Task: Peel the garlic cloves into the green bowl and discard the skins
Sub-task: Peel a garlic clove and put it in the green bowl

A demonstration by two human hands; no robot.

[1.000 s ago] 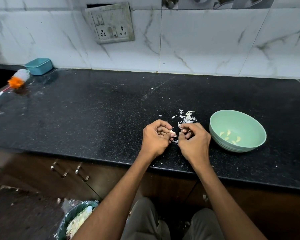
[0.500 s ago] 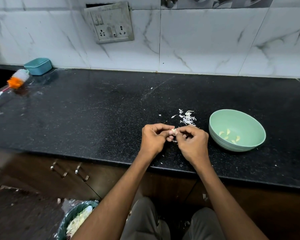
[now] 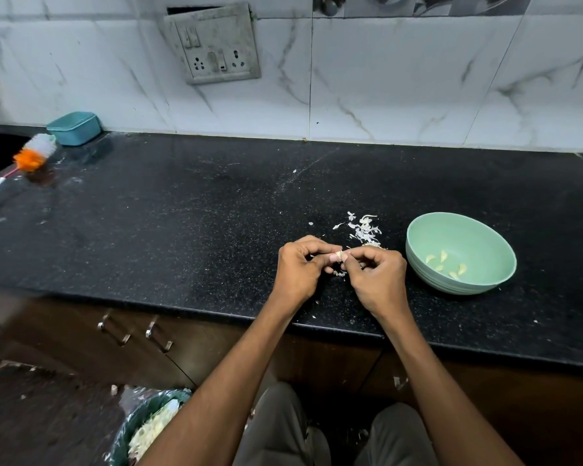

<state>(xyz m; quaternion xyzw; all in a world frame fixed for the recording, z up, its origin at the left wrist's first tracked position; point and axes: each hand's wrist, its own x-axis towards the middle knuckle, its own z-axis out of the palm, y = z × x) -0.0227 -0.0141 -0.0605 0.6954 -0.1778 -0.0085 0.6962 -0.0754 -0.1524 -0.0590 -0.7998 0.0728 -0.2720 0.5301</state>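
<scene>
Midway through: several peeled pale cloves (image 3: 446, 262) sit in the round mint-green bowl (image 3: 418, 260) on the black speckled tabletop (image 3: 182, 230). Left hand (image 3: 300, 270) and right hand (image 3: 377, 277) both pinch one small garlic clove (image 3: 339, 254) between them, above the tabletop. White papery skins (image 3: 364, 228) lie undiscarded just beyond.

A black speckled countertop (image 3: 189, 230) carries a green bowl (image 3: 418, 260). Left of the bowl lies a scatter of garlic skins (image 3: 364, 230); far left of it, a teal tub (image 3: 74, 127) and a brush (image 3: 34, 153).
</scene>
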